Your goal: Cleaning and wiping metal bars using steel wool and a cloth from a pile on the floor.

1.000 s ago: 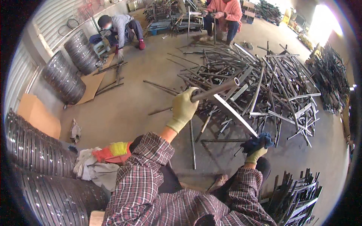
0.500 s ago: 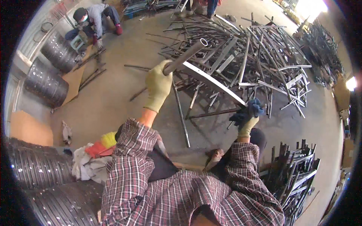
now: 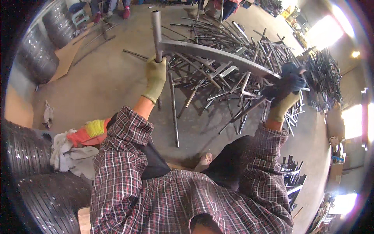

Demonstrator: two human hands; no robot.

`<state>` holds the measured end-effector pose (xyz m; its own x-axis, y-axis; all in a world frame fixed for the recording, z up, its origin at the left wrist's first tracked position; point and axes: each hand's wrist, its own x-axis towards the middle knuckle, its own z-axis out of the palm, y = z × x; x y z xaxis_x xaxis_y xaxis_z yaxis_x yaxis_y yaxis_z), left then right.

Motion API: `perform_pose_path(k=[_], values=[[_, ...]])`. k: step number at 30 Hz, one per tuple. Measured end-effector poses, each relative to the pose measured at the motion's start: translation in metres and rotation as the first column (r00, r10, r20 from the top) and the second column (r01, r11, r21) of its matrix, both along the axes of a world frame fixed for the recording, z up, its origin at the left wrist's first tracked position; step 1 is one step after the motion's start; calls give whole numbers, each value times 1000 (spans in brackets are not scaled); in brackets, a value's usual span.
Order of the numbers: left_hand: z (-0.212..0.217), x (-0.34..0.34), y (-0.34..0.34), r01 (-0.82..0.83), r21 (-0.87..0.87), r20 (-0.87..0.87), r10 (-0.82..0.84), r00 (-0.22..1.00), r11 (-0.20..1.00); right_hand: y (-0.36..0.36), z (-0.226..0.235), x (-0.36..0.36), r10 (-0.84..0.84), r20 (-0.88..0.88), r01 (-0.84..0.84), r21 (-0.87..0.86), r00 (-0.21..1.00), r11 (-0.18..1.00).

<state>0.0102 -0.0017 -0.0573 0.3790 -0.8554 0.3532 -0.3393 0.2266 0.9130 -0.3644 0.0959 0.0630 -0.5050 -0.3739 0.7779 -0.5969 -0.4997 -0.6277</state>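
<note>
Both my hands hold up one metal frame piece (image 3: 218, 54), a long, slightly curved flat bar joined at its left end to a short round tube (image 3: 156, 31). The tube stands nearly upright. In a yellowish glove, my left hand (image 3: 156, 76) is closed round the tube's lower end. My right hand (image 3: 287, 87), gloved alike, grips the bar's right end through a dark blue rag (image 3: 286, 84), which hides that end and most of the fingers. Behind the piece lies a large heap of metal tubes and bars (image 3: 233, 82) on the floor.
Black-wrapped bundles (image 3: 54, 199) stand at my left, beside a grey cloth (image 3: 74, 156) and an orange-and-yellow glove (image 3: 91, 132). A stack of metal parts (image 3: 292, 177) is at my right. Other people (image 3: 111, 7) are at the far edge, near a small stool (image 3: 80, 17).
The frame piece has turned so its tube points up rather than away to the right. My right hand has moved right and up with the bar's end; the view has shifted too.
</note>
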Motion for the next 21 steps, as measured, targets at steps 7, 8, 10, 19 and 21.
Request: perform_pose_path(k=[7,8,10,19,21], values=[[3,-11,5,60,0,-370,-56,927,998,-3,77,6,71,8,-71,0,997,997],[8,-10,1,59,-24,-506,-63,860,998,1,84,30,-62,-244,35,-112,968,993],[-2,-7,-9,-13,-82,-411,-22,912,997,19,105,85,-169,-376,75,-253,911,965],[-1,0,0,50,39,-140,-44,989,998,-13,103,31,23,-118,-21,15,993,1000],[-3,-3,6,-20,-101,-319,-13,948,995,-11,93,38,-220,-279,183,-153,935,971]])
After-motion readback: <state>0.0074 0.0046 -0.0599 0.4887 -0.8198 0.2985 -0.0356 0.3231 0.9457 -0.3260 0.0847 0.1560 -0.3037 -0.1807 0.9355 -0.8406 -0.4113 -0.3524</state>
